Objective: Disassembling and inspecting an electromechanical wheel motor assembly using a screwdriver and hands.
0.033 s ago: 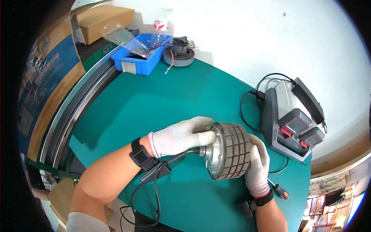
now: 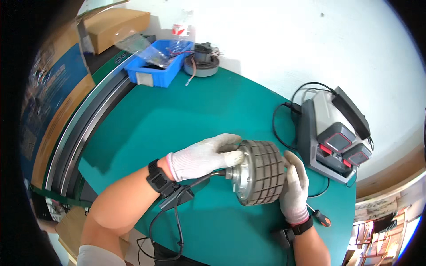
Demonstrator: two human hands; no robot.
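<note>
A hub motor wheel (image 2: 266,173) with a dark grey, grid-patterned rubber tyre is held tilted above the green table. Its metal hub face (image 2: 242,177) points left, with a stub axle and a black cable (image 2: 179,217) that loops down toward the table's near edge. My left hand (image 2: 206,157), in a white knit glove, grips the hub side, thumb on the metal face and fingers over the top. My gloved right hand (image 2: 294,188) is at the tyre's right side, fingers bent against it; its fingertips are partly hidden behind the tyre. Both wrists wear black straps.
A screwdriver (image 2: 321,218) lies beside my right wrist. At the right stands a grey battery charger (image 2: 328,133) with cables. Far left, a blue bin (image 2: 155,76) and a motor part (image 2: 202,66) sit near the wall. Metal rails (image 2: 95,124) and a cardboard box (image 2: 66,84) line the left.
The whole picture has shifted slightly left. Both hands and the wheel keep nearly the same place; the right fingertips show a little more beside the tyre.
</note>
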